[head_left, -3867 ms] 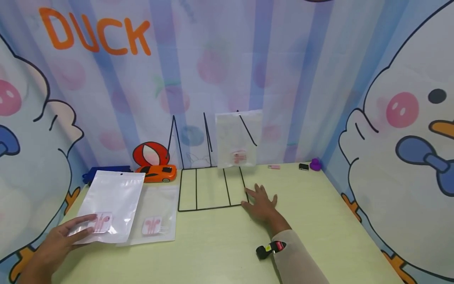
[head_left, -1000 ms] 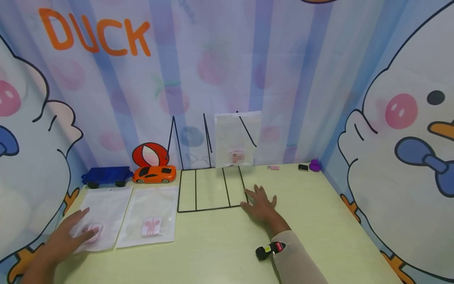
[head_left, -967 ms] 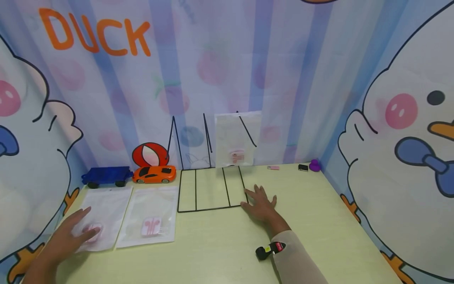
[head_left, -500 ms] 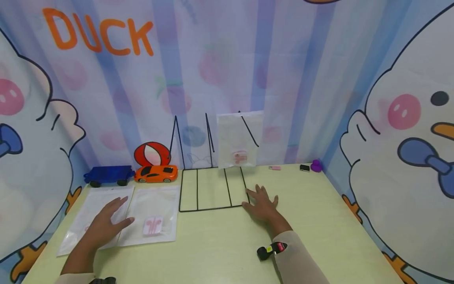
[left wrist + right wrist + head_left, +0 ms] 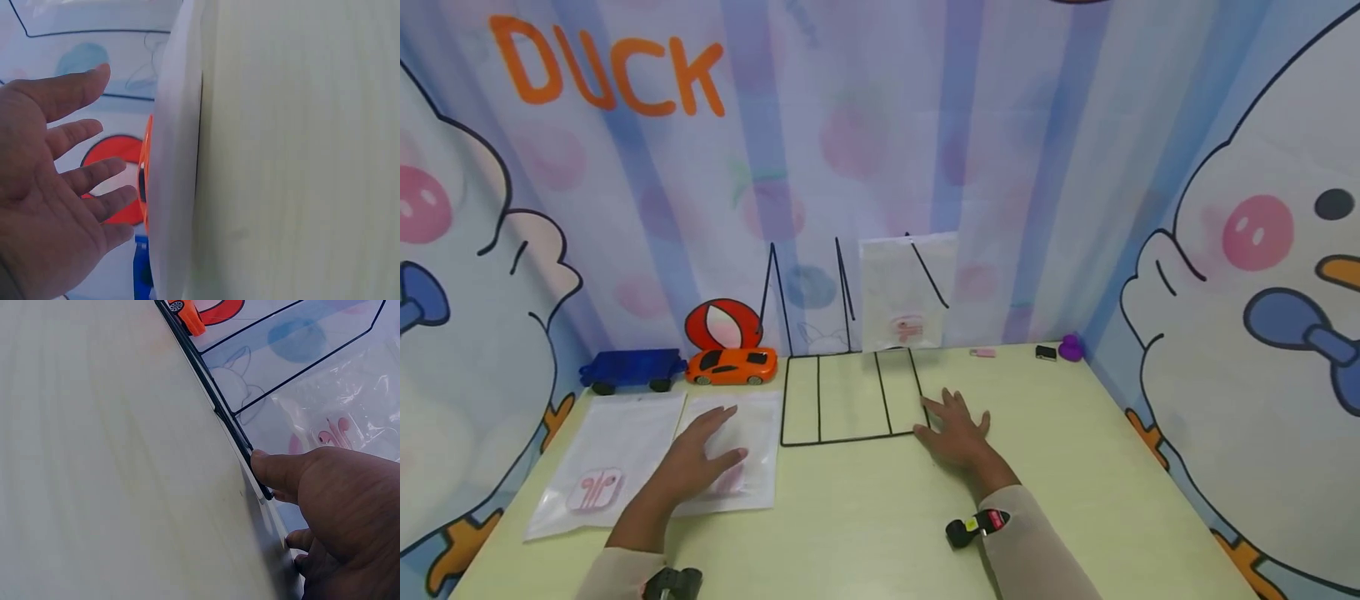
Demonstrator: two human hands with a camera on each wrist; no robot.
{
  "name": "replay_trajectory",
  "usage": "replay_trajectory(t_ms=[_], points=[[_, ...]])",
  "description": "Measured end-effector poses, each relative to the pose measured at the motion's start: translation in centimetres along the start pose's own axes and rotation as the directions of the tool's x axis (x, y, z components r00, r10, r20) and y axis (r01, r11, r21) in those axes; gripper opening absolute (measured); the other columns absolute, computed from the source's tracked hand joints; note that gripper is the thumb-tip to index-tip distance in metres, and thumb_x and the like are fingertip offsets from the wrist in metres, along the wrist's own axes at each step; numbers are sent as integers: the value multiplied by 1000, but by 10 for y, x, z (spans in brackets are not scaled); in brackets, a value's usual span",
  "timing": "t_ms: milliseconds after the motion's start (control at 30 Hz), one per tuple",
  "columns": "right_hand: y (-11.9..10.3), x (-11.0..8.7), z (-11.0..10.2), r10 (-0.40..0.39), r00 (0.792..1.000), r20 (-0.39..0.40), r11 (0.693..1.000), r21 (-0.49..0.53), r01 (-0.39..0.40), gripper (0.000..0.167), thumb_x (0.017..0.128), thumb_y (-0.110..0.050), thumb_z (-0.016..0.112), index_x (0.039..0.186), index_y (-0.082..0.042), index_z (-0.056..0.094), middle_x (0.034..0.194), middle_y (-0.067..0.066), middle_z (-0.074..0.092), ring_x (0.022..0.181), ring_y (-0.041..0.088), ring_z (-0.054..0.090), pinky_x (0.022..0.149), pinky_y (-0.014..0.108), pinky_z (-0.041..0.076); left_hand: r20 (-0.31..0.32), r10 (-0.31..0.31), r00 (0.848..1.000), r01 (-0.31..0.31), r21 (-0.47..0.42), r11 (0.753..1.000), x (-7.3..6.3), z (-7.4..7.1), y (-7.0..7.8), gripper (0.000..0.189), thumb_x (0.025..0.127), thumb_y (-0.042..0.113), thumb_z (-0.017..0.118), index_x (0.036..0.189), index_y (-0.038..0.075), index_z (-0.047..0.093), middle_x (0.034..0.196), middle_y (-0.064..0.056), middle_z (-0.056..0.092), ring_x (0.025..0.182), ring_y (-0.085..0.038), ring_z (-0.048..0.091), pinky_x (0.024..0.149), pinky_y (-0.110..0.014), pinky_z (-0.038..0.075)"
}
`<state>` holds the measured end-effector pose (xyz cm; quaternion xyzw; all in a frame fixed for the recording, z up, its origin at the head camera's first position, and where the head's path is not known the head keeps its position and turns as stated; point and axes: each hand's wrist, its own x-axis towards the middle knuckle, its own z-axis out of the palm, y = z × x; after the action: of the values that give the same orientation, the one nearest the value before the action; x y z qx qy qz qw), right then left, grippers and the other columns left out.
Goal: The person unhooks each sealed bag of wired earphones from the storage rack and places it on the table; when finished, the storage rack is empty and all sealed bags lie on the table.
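Observation:
My left hand (image 5: pixel 692 462), fingers spread and holding nothing, hovers over a white zip bag (image 5: pixel 758 442) lying on the table. It partly hides the pink earphones inside. Left of that bag lies a second white zip bag (image 5: pixel 632 437), its boxed pink earphones (image 5: pixel 597 489) showing. In the left wrist view the palm (image 5: pixel 50 194) faces the bag's edge, apart from it. My right hand (image 5: pixel 957 435) rests with spread fingers at the right side of a black wire rack (image 5: pixel 850 439), thumb touching its front corner. A third bag (image 5: pixel 895 283) hangs from the rack's rightmost prong.
Behind the flat bags stand a blue toy wagon (image 5: pixel 634 368) and an orange toy car (image 5: pixel 732 367). Toward the back right are a small pink item (image 5: pixel 982 353), a small black item (image 5: pixel 1046 353) and a purple toy (image 5: pixel 1071 348). A printed curtain (image 5: pixel 880 125) closes off the back.
My left hand set the bag it held down on the table at the left, let go, then moved right over the other flat bag. The right hand has stayed at the rack.

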<state>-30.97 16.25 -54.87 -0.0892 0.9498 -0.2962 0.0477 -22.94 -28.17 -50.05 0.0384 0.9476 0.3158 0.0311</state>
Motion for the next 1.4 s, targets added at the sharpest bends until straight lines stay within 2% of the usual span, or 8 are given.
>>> replay_trajectory(t_ms=[100,167,400,567,867,1000,1233,1400], points=[[0,-1,0,2,1000,-5,1000,0,-2,62,109,-45,60,166,-24,49,182,19,21,172,44,10,126,85,-6,23,-18,1000,18,-12,1000,9,11,14,83,102,34,76,171,12,36,178,-28,26,163,-54,25,129,-75,25],[0,-1,0,-1,1000,-4,1000,1,1,61,109,-45,60,166,-24,49,182,20,21,172,44,10,126,85,-6,22,4,1000,-4,-20,1000,14,18,22,81,103,32,76,171,11,37,177,-28,28,163,-54,26,130,-74,25],[-2,-2,-2,-2,1000,0,1000,2,2,62,109,-46,60,166,-24,48,183,19,20,172,44,8,126,85,-8,39,22,999,-22,-4,1000,31,41,48,77,103,30,75,169,9,40,177,-27,31,165,-50,27,133,-75,7],[-3,-2,-2,1,1000,-4,1000,1,-1,62,109,-46,60,166,-24,48,183,19,20,172,44,8,126,85,-8,40,20,999,-20,-13,1000,39,51,61,76,103,29,76,168,9,42,176,-28,31,165,-51,27,133,-74,4],[-3,-2,-2,-2,1000,-3,1000,-5,2,62,109,-45,60,166,-23,49,182,20,21,172,45,9,126,86,-7,-4,49,999,-49,13,999,53,68,72,73,102,26,77,165,5,46,173,-31,36,163,-51,31,131,-80,8],[-2,-1,-2,0,1000,-8,1000,-4,0,61,109,-45,60,166,-24,49,183,19,21,172,44,9,126,85,-7,-38,45,998,-43,66,997,60,76,74,72,101,28,78,163,4,49,170,-32,40,160,-53,35,128,-83,13],[-1,-2,-2,-1,1000,-6,1000,-4,1,61,109,-45,61,165,-24,50,182,19,21,172,44,9,126,86,-6,-27,11,1000,-7,149,989,65,85,79,75,100,33,79,164,8,49,172,-31,37,163,-57,27,128,-84,12],[-1,-2,-2,-1,1000,-5,1000,9,1,61,109,-45,61,165,-24,50,183,19,21,172,44,9,126,85,-7,-29,7,1000,-3,147,989,65,89,83,80,98,33,81,165,7,46,172,-33,35,162,-59,26,128,-84,13]])
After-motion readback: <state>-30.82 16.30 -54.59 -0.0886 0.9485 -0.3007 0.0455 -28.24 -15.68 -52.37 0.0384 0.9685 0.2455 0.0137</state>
